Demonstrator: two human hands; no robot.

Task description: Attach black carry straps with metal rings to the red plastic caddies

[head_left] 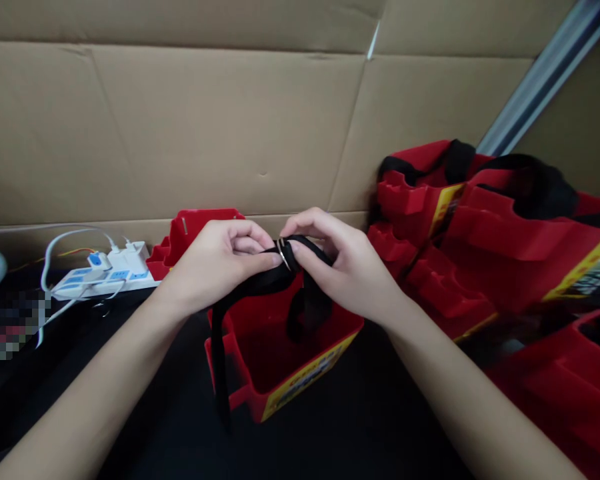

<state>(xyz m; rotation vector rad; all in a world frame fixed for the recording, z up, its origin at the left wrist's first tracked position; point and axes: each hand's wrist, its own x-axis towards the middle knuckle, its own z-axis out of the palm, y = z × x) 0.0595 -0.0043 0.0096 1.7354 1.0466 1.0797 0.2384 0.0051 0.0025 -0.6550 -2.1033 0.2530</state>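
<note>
Far left, a white power strip point(105, 277) trails cables along the cardboard wall. Now the left hand point(220, 263), fingers pressed together, pinching the black strap point(260, 283) just left of the metal ring point(283, 253). The strap runs left-down from there, over the open red box point(280, 360). Right hand point(337, 267) pinches it beside the ring, equally near; its fingertips hide the threading. Stacked red boxes point(480, 247) blur far right.

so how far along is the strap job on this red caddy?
Done: caddies with straps on are piled at right. In hand: both hands, left hand and right hand, pinch the black strap at its metal ring above the open caddy. Left: the strap hangs loose down its front; whether it is fastened cannot be told.
</note>
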